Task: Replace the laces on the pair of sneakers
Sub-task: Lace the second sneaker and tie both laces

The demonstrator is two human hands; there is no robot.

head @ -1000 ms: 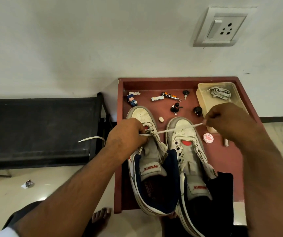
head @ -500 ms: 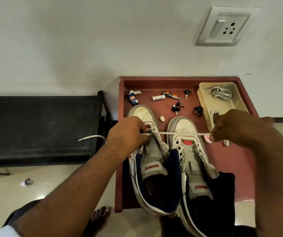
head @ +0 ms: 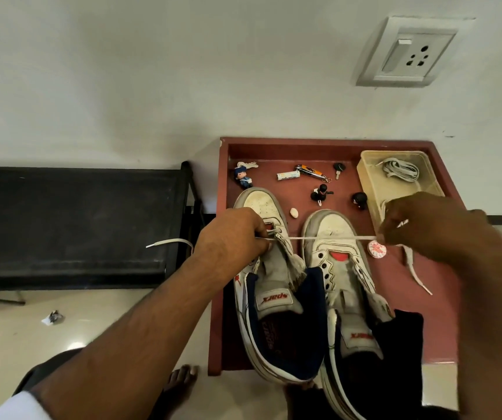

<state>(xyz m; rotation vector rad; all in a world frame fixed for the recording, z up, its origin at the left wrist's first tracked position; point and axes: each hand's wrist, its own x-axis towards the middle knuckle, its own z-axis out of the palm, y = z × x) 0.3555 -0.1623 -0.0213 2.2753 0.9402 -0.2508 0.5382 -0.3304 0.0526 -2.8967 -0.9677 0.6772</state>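
Observation:
Two worn white sneakers with navy lining stand side by side on a red-brown table, toes away from me. A white lace runs taut across from the left sneaker over the toe of the right sneaker. My left hand pinches the lace at the left sneaker's front eyelets. My right hand pinches the other stretch of lace to the right of the right sneaker; its loose end trails onto the table. The lace's other tip sticks out left of my left hand.
A clear plastic tub at the table's back right holds a bundled grey lace. Small items lie behind the shoes: a doll figure, a battery, keys, dark figurines, a round red-and-white disc. A black bench stands left.
My right hand has dropped lower and moved right, pulling the lace from a slant to a level, taut line. My left hand has stayed at the left sneaker's eyelets.

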